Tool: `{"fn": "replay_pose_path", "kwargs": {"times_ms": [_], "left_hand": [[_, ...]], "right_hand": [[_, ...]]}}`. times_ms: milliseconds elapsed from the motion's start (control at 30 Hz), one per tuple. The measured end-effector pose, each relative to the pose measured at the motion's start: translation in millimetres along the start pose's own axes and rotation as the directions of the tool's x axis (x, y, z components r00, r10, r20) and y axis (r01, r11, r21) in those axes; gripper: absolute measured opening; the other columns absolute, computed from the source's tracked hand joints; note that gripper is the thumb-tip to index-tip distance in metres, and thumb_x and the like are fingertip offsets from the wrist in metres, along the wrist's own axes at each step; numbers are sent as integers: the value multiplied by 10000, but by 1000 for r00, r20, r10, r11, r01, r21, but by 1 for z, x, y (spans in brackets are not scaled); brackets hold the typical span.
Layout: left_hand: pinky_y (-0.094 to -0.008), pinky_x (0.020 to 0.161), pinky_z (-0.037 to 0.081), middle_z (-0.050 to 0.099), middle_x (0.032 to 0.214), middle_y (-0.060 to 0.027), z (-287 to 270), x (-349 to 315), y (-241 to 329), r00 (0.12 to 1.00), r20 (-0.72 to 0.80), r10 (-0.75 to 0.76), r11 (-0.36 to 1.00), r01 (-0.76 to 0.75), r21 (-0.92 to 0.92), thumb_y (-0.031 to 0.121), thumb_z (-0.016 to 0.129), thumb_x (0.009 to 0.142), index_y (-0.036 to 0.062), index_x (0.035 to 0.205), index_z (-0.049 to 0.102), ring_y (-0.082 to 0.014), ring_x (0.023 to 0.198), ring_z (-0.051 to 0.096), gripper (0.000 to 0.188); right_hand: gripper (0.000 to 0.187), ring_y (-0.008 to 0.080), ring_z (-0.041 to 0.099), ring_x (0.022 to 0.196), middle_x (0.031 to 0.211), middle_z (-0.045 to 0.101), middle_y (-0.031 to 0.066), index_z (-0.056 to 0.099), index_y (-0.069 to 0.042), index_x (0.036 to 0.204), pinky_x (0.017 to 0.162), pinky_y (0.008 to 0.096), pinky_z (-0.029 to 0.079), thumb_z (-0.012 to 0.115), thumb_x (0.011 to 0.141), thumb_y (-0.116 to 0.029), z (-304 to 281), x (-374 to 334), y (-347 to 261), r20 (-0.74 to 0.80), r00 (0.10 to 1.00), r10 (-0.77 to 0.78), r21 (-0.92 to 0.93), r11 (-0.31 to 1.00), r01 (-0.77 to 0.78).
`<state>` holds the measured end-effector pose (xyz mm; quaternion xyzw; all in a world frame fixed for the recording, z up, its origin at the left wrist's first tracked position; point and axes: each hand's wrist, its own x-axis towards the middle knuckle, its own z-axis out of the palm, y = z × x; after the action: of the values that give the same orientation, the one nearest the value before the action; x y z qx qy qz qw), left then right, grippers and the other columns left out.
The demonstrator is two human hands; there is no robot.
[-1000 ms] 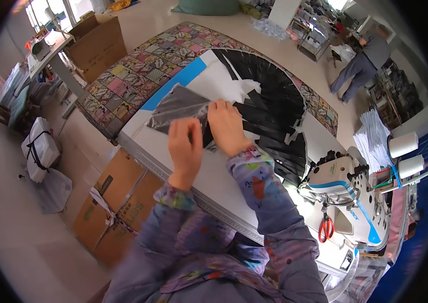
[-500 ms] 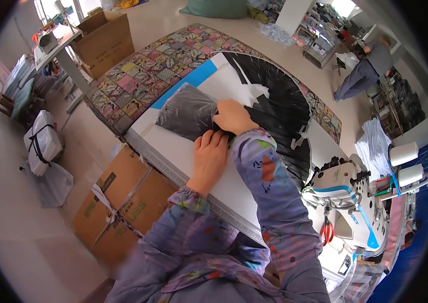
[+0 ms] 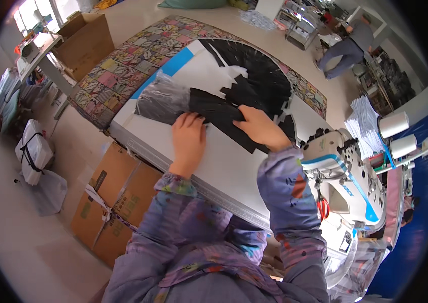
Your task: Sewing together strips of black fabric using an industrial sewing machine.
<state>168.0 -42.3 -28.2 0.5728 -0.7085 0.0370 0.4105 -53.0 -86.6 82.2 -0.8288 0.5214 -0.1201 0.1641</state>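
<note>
1. Left hand (image 3: 188,144): fingers curled at the near right edge of the clear bag (image 3: 159,97); whether they gripped or pressed could not be told.
2. Right hand (image 3: 264,130): thumb and fingers parted over the black cloth (image 3: 214,110); its grip could not be told.
3. Cloth: lay on the white table (image 3: 224,174), from the bag toward the sewing machine (image 3: 325,146).

Your wide fisheye view looks down from your head, close over the counter (image 3: 229,169) at mid-frame, your forearms (image 3: 290,202) rising from the lower edge.
</note>
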Motion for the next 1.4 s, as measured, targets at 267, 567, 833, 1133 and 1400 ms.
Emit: {"fn": "replay_pose_path", "kwargs": {"times_ms": [267,567,833,1133,1400], "left_hand": [[-384,1102,517,690,1377,-53,-48,-68,88,641,767,-30,-169,753,-636,262,617,1155,32,1448,651,-157,1308,632,374],[-361,985,581,743,1332,-88,-75,-82,111,291,929,230,91,944,-318,306,661,1126,-6,1381,668,-194,1171,730,403],[-417,679,543,745,934,-92,-58,-89,136,934,338,116,789,120,-602,85,798,952,75,1058,780,-325,810,697,107],[-459,1051,457,697,1175,-13,-9,-67,157,835,245,493,816,-345,-464,161,877,850,130,1195,784,-294,1163,612,359],[-400,948,533,698,1219,-93,-27,-9,163,884,156,442,797,-307,-521,-63,728,836,117,1253,834,-305,1087,646,467]], "right_hand": [[490,102,674,1026,1214,747,74,616,84,1448,904,267,550,741,1064,-194,26,-129,14,204,928,311,871,375,-317],[395,507,711,995,1048,728,288,612,12,1250,823,463,564,798,949,-164,40,-207,11,-55,891,450,241,872,-425],[905,349,651,1263,1373,650,182,489,-9,1616,1061,426,530,926,852,-220,35,-263,20,-263,841,473,267,873,-407],[347,163,641,1260,1339,692,68,655,-2,1443,1054,294,511,662,1098,-35,56,-308,38,-342,678,650,773,605,-190],[370,340,672,1257,1390,689,182,692,-12,1428,1072,418,511,675,1077,-128,48,-265,39,-408,872,271,412,907,-88]]}}
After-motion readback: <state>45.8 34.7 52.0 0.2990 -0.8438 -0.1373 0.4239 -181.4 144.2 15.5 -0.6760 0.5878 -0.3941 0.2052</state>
